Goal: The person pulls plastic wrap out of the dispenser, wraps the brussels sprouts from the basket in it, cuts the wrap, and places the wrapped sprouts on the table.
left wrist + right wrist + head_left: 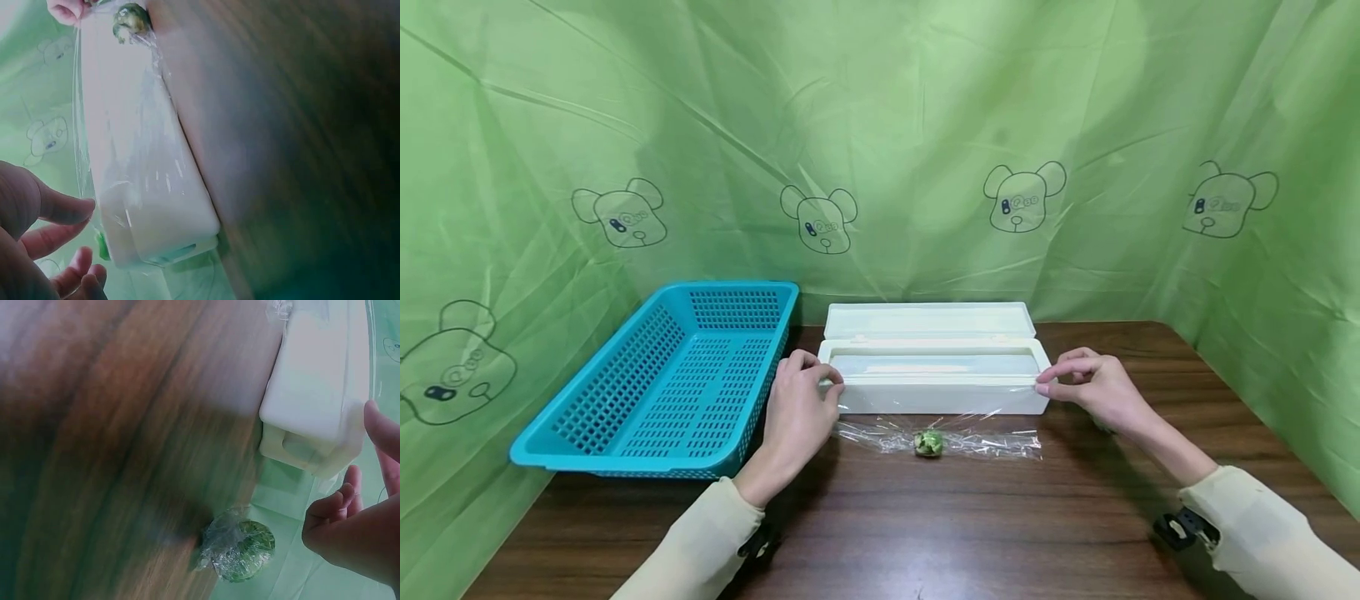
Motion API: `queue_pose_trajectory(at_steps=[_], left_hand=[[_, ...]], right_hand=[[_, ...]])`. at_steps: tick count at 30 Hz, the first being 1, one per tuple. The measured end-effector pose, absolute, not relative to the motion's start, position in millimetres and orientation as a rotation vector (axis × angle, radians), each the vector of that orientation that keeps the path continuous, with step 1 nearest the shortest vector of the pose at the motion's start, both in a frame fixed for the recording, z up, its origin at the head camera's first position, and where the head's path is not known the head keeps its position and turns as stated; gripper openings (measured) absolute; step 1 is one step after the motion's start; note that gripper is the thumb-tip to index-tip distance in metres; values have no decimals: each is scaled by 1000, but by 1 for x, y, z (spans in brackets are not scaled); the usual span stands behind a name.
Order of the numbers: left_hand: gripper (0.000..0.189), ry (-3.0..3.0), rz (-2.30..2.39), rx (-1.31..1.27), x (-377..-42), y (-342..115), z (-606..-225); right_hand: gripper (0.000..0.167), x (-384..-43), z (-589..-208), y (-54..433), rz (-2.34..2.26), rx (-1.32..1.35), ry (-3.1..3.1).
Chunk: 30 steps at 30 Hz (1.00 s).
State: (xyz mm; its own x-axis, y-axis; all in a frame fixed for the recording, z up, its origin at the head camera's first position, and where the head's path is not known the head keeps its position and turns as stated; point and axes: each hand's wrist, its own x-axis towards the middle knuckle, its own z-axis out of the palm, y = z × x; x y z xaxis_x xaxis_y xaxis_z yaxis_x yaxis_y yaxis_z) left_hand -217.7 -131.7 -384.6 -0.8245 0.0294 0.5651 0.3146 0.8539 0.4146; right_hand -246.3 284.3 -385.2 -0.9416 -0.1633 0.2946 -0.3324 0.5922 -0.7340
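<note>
A white plastic wrap dispenser box (943, 397) stands with its lid (928, 320) tipped back and a roll inside. Clear plastic wrap (1003, 444) hangs over its front and spreads onto the table. On the wrap lies a small round lump, mottled green and pale (928, 443), also seen in the left wrist view. My left hand (801, 404) pinches the wrap between thumb and forefinger at the box's left front corner. At the right front corner my right hand (1093, 387) pinches the wrap's other side, thumb and forefinger together.
A blue plastic basket (700, 400) stands left of the box, close beside my left hand. In the right wrist view, a round green thing covered in crinkled wrap (250, 550) lies on the table (125, 425) near my right hand. Green cloth (917, 125) hangs behind the table.
</note>
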Motion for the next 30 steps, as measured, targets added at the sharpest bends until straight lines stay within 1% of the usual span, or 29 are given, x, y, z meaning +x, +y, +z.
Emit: queue_pose_trajectory(at_steps=[5, 13, 17, 20, 25, 30], left_hand=[[8, -2480, -711, -270, -210, -133, -381], [11, -2512, -785, -341, -199, -137, -380], [13, -2553, -840, -343, -197, -139, -381], [14, -2582, -872, -339, -196, -140, -381], [14, -2604, -885, -339, -195, -142, -380], [14, -2628, -896, -349, -193, -143, -380]], right_hand=[[14, -239, -385, 283, 1296, 421, -2598], [23, -223, -381, 280, 1552, 322, -2614], [27, -218, -382, 279, 1793, 362, -2601], [26, -216, -384, 277, 1908, 409, -2570], [25, -212, -386, 275, 1976, 451, -2545], [25, -209, -386, 273, 1996, 409, -2559]])
